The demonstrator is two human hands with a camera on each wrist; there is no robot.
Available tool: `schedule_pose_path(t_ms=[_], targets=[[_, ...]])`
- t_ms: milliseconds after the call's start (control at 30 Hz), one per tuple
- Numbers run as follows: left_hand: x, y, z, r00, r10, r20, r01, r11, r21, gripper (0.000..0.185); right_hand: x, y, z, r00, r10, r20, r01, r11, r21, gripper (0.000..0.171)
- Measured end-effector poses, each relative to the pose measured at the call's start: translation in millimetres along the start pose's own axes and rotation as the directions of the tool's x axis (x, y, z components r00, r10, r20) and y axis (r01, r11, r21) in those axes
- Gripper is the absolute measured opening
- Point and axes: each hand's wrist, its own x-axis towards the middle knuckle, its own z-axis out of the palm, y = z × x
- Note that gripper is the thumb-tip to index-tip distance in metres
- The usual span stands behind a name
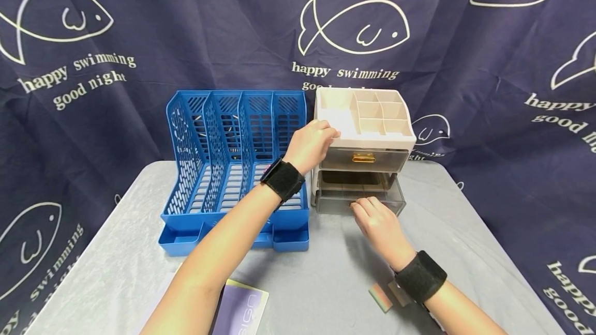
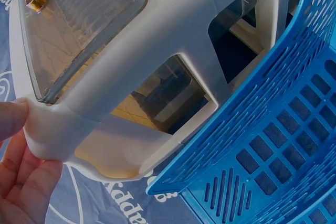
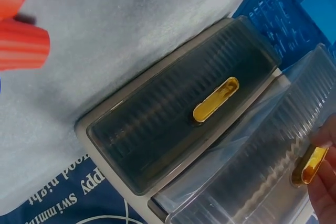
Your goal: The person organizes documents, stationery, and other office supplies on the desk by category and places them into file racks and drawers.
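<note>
A cream desktop drawer organizer (image 1: 391,141) stands at the back of the table, with smoky clear drawers. My left hand (image 1: 311,146) grips its top front corner at the left; in the left wrist view, thumb and fingers (image 2: 39,182) hold the white frame. Lower down, my right hand (image 1: 379,224) is at the front of a pulled-out drawer (image 1: 332,204). In the right wrist view its fingers (image 3: 326,184) pinch that drawer's gold handle (image 3: 315,165). The upper drawer (image 1: 391,160) is closed. Below the pulled-out one, the right wrist view shows another closed drawer (image 3: 157,129).
A blue file rack (image 1: 186,190) with slotted dividers stands close to the organizer's left side. Near the front edge lies a purple booklet (image 1: 239,306), partly under my left arm. Striped sticky tabs (image 1: 381,298) lie by my right wrist. Red ridged objects (image 3: 23,43) show in the right wrist view.
</note>
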Motion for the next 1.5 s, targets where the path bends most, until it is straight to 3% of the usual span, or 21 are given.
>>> schedule_pose_path(t_ms=[367,1033,1300,1500], targets=[[0.3,-0.1,1.2,1.000,0.007,-0.013,-0.007,1.000,0.001,0.019,-4,-7,-6,1.000,0.011,-0.006,-0.011,1.000,0.015,0.030],[0.6,-0.7,-2.5,1.000,0.008,-0.005,-0.008,1.000,-0.014,0.020,-7,-18,-9,0.999,0.007,-0.035,-0.006,1.000,0.007,0.035],[1.3,-1.4,-3.4,1.000,0.003,-0.006,-0.003,1.000,-0.014,0.020,-6,-19,-17,0.997,0.057,0.042,-0.059,0.997,0.048,0.036],[0.6,-0.9,-2.4,1.000,0.004,0.000,-0.004,1.000,-0.017,0.020,-6,-17,-37,0.991,0.120,0.059,-0.127,0.983,0.134,0.024]])
